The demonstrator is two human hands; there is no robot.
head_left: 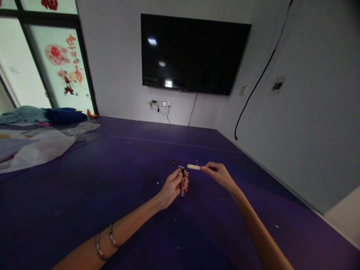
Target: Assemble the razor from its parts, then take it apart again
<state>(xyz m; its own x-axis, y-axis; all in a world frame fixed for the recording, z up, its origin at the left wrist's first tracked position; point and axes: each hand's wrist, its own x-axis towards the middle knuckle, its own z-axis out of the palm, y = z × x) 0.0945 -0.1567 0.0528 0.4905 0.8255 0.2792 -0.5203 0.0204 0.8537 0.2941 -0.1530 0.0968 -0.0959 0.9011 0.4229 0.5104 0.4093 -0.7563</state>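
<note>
My left hand (173, 185) is closed round the handle of a razor (182, 183), a dark and grey tool held upright with its small head at the top. Between the thumb and fingers of my right hand (218, 173) is a flat pale wooden stick (194, 167), like a craft stick. It lies nearly level, its rounded free end pointing left, close to the razor's head; a small gap seems to separate them. A small black piece (172, 162) rests on the purple floor mat (112, 195) just beyond my left hand.
Small white scraps dot the mat around my hands. At the left lie clear plastic sheeting (42, 150) and a blue cloth heap (64, 115). A black cable (253, 90) hangs down the right wall. A television (194, 54) is mounted on the wall ahead.
</note>
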